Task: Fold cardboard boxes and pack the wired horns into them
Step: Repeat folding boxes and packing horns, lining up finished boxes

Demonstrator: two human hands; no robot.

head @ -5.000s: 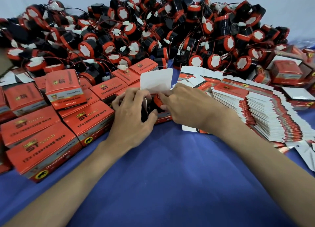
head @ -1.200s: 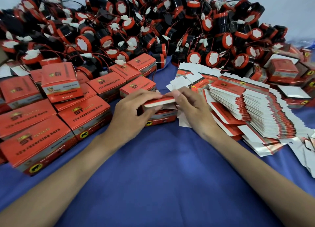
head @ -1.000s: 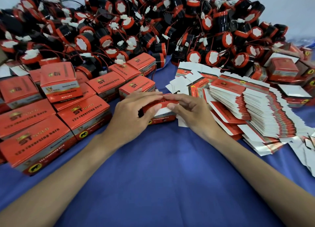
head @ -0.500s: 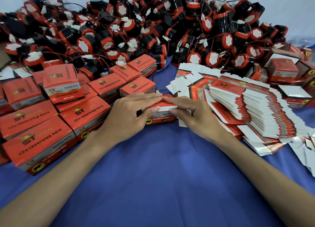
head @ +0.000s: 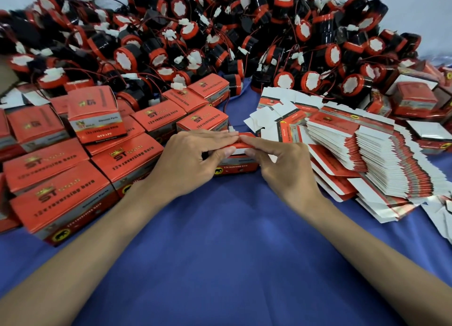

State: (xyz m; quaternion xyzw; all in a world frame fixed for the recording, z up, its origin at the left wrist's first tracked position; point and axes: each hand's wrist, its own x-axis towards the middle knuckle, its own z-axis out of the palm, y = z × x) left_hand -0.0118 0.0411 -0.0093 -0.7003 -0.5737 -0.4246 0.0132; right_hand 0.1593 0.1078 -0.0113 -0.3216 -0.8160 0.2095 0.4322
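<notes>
The white lid that stood upright over the small red cardboard box (head: 234, 167) five seconds ago has been folded down. The box, held between the hands, is judged nearly closed, with a white tuck flap (head: 238, 151) not yet pushed in. Its lid edge is pinched by the left hand (head: 186, 164) and the right hand (head: 281, 169), with fingers laid on top and thumbs in front. Finished red boxes (head: 127, 159) are seen to the left, flat unfolded cartons (head: 381, 159) to the right, and heaped black-and-red wired horns (head: 220, 37) beyond.

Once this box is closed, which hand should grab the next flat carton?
Right, probably. The right hand sits beside the flat cartons; the left hand is flanked by packed boxes and would have to cross over.
</notes>
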